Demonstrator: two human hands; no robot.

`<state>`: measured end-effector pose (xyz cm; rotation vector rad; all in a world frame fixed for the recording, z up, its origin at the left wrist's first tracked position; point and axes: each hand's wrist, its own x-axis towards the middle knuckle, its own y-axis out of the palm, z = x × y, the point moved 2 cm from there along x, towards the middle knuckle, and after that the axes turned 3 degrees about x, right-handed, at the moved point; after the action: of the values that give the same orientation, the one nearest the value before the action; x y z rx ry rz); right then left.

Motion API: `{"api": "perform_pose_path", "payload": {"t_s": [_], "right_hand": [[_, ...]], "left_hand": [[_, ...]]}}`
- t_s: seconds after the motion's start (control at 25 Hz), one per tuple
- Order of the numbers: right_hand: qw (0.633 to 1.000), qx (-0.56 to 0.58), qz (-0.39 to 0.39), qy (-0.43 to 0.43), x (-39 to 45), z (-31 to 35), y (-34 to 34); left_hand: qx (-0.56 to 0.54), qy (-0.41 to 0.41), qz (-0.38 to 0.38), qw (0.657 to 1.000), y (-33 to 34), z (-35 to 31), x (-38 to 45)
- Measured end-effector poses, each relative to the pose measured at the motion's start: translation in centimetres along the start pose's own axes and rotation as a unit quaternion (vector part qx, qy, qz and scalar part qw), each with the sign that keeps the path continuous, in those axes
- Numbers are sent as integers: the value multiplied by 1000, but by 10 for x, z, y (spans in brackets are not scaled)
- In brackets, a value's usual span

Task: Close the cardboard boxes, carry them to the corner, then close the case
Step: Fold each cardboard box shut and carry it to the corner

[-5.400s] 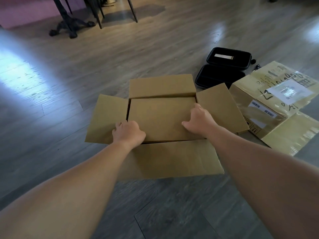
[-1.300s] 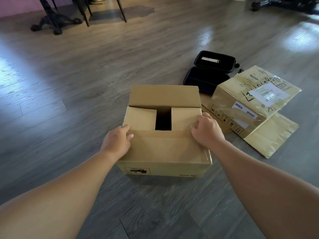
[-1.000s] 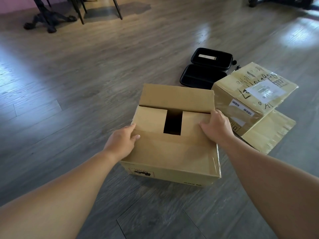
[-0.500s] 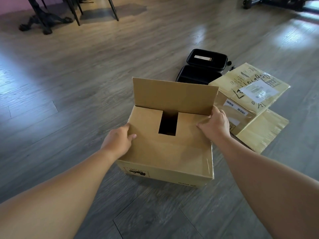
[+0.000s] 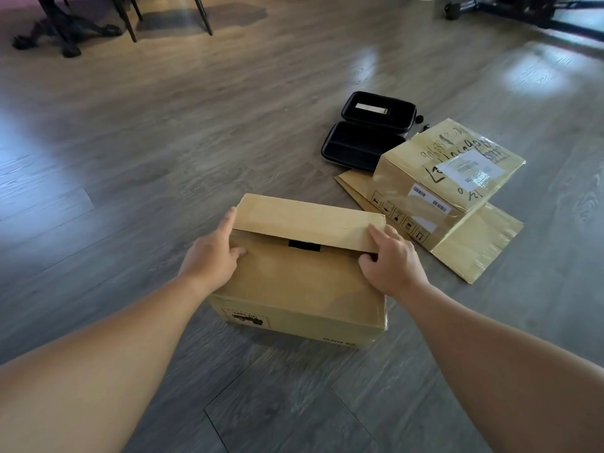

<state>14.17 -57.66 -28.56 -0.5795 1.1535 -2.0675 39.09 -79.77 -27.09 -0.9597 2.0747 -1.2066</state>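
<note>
Near box: the plain cardboard box (image 5: 304, 269) sits on the wood floor (image 5: 163, 152), its top nearly flat.
Far flap: the far flap (image 5: 307, 222) lies down over the near flap (image 5: 294, 273); its free edge runs across the box top, with a small dark gap showing under that edge at the middle.
Left hand: the left hand (image 5: 210, 256) rests at the box's left top edge — fingers straight along the far flap's left end, thumb laid on the near flap.
Right hand: the right hand (image 5: 390, 261) holds the far flap's right corner, fingers curled over its free edge, thumb tucked at the edge.
Second box: the taped box (image 5: 447, 178) lies just beyond the near box's right corner, apart from it, one flap (image 5: 477, 243) splayed flat on the floor toward the viewer.
Case: the black case (image 5: 369, 132) lies open behind the taped box, both halves face up, touching or just beside it — I cannot tell which.
Open room: bare floor spreads left of and behind the near box, up to the dark furniture legs (image 5: 65, 31) far beyond it.
Front edge: bare floor lies between the box's printed front face and the viewer.
</note>
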Motion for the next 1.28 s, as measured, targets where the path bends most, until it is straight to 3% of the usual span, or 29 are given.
{"api": "perform_pose_path", "payload": {"t_s": [0.24, 0.36, 0.72, 0.88, 1.04, 1.28], "right_hand": [[993, -60, -17, 104, -25, 30, 19], [990, -36, -18, 136, -32, 34, 22], [997, 30, 2, 66, -7, 39, 9], [999, 38, -6, 26, 16, 64, 0], [1000, 4, 30, -2, 31, 126, -20], [996, 15, 77, -46, 33, 253, -109]], "left_hand": [[7, -6, 30, 999, 1, 2, 5], [-17, -10, 25, 999, 2, -2, 7], [-60, -95, -68, 991, -9, 10, 7], [-75, -93, -111, 987, -28, 15, 2], [-44, -101, -145, 983, -82, 18, -17], [-34, -155, -180, 971, -246, 2, -57]]}}
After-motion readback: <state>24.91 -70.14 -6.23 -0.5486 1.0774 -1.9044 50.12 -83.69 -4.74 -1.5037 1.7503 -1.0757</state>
